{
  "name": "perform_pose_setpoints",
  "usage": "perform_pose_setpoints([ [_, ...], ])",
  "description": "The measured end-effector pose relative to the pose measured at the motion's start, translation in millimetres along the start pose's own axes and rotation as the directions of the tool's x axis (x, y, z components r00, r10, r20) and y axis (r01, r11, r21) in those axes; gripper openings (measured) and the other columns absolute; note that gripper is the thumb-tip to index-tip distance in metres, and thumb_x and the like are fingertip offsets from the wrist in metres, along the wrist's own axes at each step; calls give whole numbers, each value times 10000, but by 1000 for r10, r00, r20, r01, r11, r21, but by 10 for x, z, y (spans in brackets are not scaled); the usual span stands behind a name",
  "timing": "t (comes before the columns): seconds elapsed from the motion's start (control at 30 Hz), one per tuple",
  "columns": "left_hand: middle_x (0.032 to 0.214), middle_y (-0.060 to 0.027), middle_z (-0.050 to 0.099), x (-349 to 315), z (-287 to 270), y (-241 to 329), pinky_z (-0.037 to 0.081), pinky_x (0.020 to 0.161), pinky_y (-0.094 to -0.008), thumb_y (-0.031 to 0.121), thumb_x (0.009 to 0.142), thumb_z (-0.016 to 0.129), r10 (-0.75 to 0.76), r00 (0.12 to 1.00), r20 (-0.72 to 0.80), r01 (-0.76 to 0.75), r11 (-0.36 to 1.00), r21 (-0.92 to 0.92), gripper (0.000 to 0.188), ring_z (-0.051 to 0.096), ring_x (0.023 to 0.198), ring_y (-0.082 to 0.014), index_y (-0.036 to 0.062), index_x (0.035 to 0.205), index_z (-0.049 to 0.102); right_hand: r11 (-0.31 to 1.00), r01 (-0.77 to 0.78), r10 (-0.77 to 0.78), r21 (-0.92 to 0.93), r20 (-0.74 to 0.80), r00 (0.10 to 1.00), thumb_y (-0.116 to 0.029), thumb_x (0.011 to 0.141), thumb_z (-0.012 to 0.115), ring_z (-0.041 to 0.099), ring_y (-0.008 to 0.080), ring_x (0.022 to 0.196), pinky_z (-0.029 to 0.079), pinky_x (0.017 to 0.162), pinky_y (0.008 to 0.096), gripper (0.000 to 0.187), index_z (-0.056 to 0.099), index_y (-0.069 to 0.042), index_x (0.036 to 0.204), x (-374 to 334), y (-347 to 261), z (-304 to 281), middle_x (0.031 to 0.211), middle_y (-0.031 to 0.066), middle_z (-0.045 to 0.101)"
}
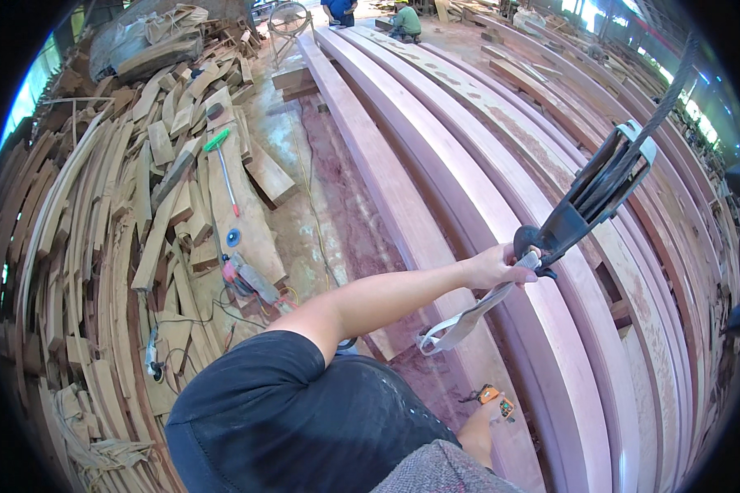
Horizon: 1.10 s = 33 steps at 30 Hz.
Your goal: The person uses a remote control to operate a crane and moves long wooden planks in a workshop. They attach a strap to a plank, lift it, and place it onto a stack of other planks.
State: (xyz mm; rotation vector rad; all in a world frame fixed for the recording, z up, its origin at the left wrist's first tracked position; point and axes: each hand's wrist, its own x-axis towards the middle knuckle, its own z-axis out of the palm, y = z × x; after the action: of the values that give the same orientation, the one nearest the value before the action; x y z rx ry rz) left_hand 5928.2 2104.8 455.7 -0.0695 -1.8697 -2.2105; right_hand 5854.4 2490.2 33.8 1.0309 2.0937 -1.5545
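Observation:
My left hand (500, 268) reaches across to a dark crane hook (528, 240), its fingers closed round a white lifting sling (469, 322) right at the hook. The sling's loose loop droops over a long pinkish timber beam (423, 234). Above the hook is a black and grey pulley block (600, 193), hung from a thick wire rope (674, 82). Low in the picture, my right hand (492, 411) grips an orange remote control (499, 400) with small coloured buttons. Whether the sling sits fully in the hook is hidden by my fingers.
Several long curved beams lie side by side on the right. Offcuts (160, 144) pile up on the left, with a green-headed tool (216, 141), a pink and grey power tool (251, 279) and cables. Two people, one in green (405, 20), one in blue (338, 10), are far off.

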Motion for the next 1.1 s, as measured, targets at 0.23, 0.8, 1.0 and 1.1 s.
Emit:
perform_pose_setpoints([
  [0.23, 1050, -30, 657, 100, -55, 1, 587, 756, -295, 390, 956, 794, -35, 999, -34, 35, 999, -20, 575, 683, 933, -109, 74, 1389, 586, 999, -30, 32, 39, -41, 999, -473, 906, 812, 711, 307, 1087, 580, 923, 403, 794, 549, 115, 1371, -30, 34, -103, 1283, 199, 694],
  [0.8, 1000, -14, 716, 109, -238, 67, 542, 566, -222, 417, 955, 789, 36, 998, -48, -34, 999, 30, 545, 717, 882, -86, 96, 1351, 595, 972, -115, 154, 207, -182, 971, -452, 898, 828, 724, 284, 1028, 612, 848, 410, 706, 595, 70, 1311, 102, -58, -45, 1214, 166, 710],
  [1.0, 1031, -27, 682, 186, -250, 67, 579, 674, -257, 365, 960, 787, -42, 997, -59, 44, 999, 21, 558, 688, 897, -103, 80, 1391, 576, 800, -60, 112, 597, -50, 992, -428, 895, 840, 726, 261, 972, 624, 785, 408, 636, 609, 21, 1282, 31, -37, -73, 1152, 136, 706],
  [1.1, 1122, -53, 639, 259, -236, 24, 589, 832, -311, 329, 964, 787, 76, 996, -46, -79, 995, -61, 619, 662, 969, -135, 52, 1458, 536, 661, -43, -135, 749, 175, 975, -379, 903, 850, 719, 212, 884, 628, 685, 389, 547, 599, -75, 1283, -344, -32, -187, 1062, 83, 686],
])
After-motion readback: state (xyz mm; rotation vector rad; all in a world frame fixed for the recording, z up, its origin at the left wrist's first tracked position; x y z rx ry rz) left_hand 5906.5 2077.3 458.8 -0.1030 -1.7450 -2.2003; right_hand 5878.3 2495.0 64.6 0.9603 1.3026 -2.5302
